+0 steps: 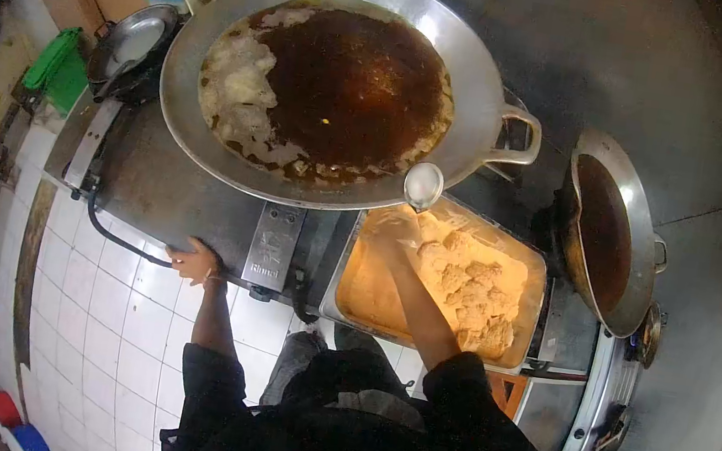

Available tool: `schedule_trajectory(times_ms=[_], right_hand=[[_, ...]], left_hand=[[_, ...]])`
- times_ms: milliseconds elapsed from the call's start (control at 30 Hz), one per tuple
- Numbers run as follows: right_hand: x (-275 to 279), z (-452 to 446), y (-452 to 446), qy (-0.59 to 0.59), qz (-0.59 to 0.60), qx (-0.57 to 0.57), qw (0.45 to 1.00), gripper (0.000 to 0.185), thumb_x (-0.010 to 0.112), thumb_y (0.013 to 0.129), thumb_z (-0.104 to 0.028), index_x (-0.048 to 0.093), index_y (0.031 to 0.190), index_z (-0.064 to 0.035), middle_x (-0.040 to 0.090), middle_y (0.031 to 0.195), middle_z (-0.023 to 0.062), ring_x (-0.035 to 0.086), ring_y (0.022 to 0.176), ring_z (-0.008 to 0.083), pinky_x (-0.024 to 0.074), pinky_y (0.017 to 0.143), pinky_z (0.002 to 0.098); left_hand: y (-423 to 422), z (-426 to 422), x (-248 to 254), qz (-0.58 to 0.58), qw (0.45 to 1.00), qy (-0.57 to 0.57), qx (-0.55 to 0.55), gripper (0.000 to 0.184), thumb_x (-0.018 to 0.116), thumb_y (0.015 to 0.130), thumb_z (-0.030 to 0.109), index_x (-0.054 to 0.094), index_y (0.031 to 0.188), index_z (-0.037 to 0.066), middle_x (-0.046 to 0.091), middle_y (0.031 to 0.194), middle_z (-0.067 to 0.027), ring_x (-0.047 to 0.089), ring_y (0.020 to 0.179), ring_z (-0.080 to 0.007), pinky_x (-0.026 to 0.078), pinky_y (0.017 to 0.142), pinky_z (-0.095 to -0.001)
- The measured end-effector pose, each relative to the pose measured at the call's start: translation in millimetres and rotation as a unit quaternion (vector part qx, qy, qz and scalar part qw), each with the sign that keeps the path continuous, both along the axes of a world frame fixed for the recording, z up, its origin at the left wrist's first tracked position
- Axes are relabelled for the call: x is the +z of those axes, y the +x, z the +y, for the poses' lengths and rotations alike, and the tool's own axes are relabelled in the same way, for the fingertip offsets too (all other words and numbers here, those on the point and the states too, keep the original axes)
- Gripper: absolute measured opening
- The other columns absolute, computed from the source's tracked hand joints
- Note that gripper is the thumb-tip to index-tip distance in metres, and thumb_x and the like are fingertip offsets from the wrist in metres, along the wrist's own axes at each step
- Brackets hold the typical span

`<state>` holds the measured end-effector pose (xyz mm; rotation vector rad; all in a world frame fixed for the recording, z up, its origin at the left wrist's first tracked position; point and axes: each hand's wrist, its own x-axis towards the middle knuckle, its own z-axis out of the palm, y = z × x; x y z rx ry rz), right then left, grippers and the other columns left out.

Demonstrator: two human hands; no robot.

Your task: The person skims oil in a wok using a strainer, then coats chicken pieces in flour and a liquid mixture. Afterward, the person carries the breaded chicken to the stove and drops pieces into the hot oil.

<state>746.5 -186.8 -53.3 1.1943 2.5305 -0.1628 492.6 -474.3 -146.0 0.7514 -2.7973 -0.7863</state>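
My left hand (pixel 194 263) rests at the front edge of the stove, beside a black hose, with its fingers spread and nothing held. My right hand (pixel 392 230) is over the left part of a metal tray (pixel 340 292); it looks pale and powdery, and its fingers are blurred against the coating. Lumpy coated pieces (pixel 476 292) lie in the tray's orange-tinted flour, to the right of that hand. Just beyond it, a small round ladle (pixel 424 185) overlaps the rim of a big wok (pixel 182 122). Whether my right hand touches the ladle is unclear.
Brown oil with pale foam (pixel 242 89) fills much of the big wok. A second wok (pixel 641 205) with dark liquid stands at the right. A small pan (pixel 140 38) sits at the back left, near a green container (pixel 58 68). White floor tiles (pixel 113 283) show below.
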Motion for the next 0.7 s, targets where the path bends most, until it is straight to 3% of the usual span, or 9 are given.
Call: schedule_trajectory(times_ms=[100, 167, 233, 333, 367, 400, 467, 567, 700], right_hand=[[-33.3, -7.9, 8.5, 0.042, -0.017, 0.034, 0.998, 0.019, 0.054, 0.083, -0.014, 0.063, 0.096, -0.0036, 0.065, 0.085, 0.0062, 0.062, 0.079, 0.0196, 0.0504, 0.07, 0.0327], [-37.2, -6.0, 31.4, 0.01, 0.033, 0.05, 0.998, 0.02, 0.055, 0.083, -0.011, 0.063, 0.099, -0.0025, 0.066, 0.088, 0.0066, 0.062, 0.081, 0.0185, 0.0504, 0.072, 0.0313], [-27.6, 1.7, 61.7, -0.09, 0.136, 0.048, 0.985, 0.022, 0.057, 0.082, -0.009, 0.062, 0.103, -0.0014, 0.067, 0.091, 0.007, 0.063, 0.083, 0.0173, 0.0505, 0.074, 0.03], [-17.3, 20.3, 103.9, -0.319, 0.316, 0.008, 0.893, 0.027, 0.058, 0.082, -0.005, 0.062, 0.108, 0.0003, 0.068, 0.095, 0.0075, 0.063, 0.086, 0.0157, 0.0506, 0.076, 0.028], [-17.7, 24.9, 116.1, -0.372, 0.342, -0.008, 0.863, 0.028, 0.059, 0.082, -0.004, 0.062, 0.109, 0.0008, 0.068, 0.097, 0.0077, 0.063, 0.086, 0.0151, 0.0506, 0.077, 0.0274], [-23.7, 32.5, 137.0, -0.356, 0.302, 0.002, 0.884, 0.028, 0.061, 0.081, -0.005, 0.062, 0.109, 0.001, 0.068, 0.099, 0.0086, 0.063, 0.089, 0.0145, 0.0498, 0.079, 0.0273], [8.3, 27.4, 154.6, -0.351, 0.283, -0.025, 0.892, 0.03, 0.064, 0.08, -0.009, 0.063, 0.108, 0.0012, 0.067, 0.101, 0.0097, 0.062, 0.092, 0.0142, 0.0485, 0.081, 0.0281], [128.8, -3.8, 148.5, -0.359, 0.335, -0.125, 0.862, 0.037, 0.07, 0.076, -0.019, 0.063, 0.107, 0.0015, 0.067, 0.099, 0.0103, 0.061, 0.092, 0.0149, 0.0472, 0.082, 0.0305], [263.2, -6.8, 133.3, -0.309, 0.396, -0.117, 0.857, 0.037, 0.068, 0.077, -0.024, 0.063, 0.105, 0.0005, 0.067, 0.098, 0.0103, 0.061, 0.091, 0.0157, 0.0469, 0.082, 0.0311]], left_hand=[[1.3, 1.4, -3.3, -0.005, 1.0, -0.023, 0.011, 0.065, 0.051, 0.084, 0.052, 0.028, 0.137, 0.023, 0.044, 0.123, -0.0129, 0.052, 0.101, -0.0381, 0.04, 0.08, -0.0654], [-2.7, 3.5, -7.4, -0.002, 0.999, -0.017, 0.035, 0.064, 0.051, 0.083, 0.052, 0.029, 0.137, 0.024, 0.044, 0.123, -0.0129, 0.051, 0.102, -0.0376, 0.039, 0.082, -0.0658], [0.9, 5.6, 1.0, -0.007, 0.999, -0.013, 0.037, 0.064, 0.051, 0.083, 0.052, 0.03, 0.137, 0.024, 0.045, 0.122, -0.0119, 0.051, 0.104, -0.0374, 0.038, 0.083, -0.0666], [0.8, 3.8, 1.6, -0.017, 1.0, 0.002, 0.024, 0.067, 0.052, 0.083, 0.052, 0.028, 0.138, 0.023, 0.043, 0.125, -0.0108, 0.05, 0.107, -0.0375, 0.036, 0.085, -0.0677], [2.1, 3.3, 2.4, -0.02, 1.0, 0.0, 0.019, 0.067, 0.052, 0.083, 0.052, 0.028, 0.138, 0.023, 0.043, 0.125, -0.0108, 0.05, 0.107, -0.0375, 0.036, 0.085, -0.0677], [1.9, 1.8, 0.2, -0.022, 1.0, 0.004, 0.017, 0.068, 0.052, 0.083, 0.052, 0.027, 0.138, 0.022, 0.041, 0.127, -0.0115, 0.049, 0.109, -0.0378, 0.036, 0.086, -0.068], [0.7, 0.3, 2.3, -0.026, 0.999, 0.025, 0.003, 0.069, 0.05, 0.083, 0.051, 0.026, 0.139, 0.02, 0.038, 0.129, -0.0123, 0.046, 0.112, -0.0377, 0.034, 0.088, -0.0682], [-0.6, 1.4, 0.2, -0.038, 0.999, 0.023, 0.014, 0.069, 0.05, 0.083, 0.051, 0.025, 0.139, 0.02, 0.038, 0.129, -0.012, 0.046, 0.112, -0.0372, 0.033, 0.089, -0.068], [2.5, 1.5, 5.7, -0.036, 0.999, 0.038, 0.005, 0.068, 0.05, 0.084, 0.051, 0.024, 0.14, 0.021, 0.038, 0.13, -0.0118, 0.046, 0.112, -0.0372, 0.033, 0.089, -0.0678]])
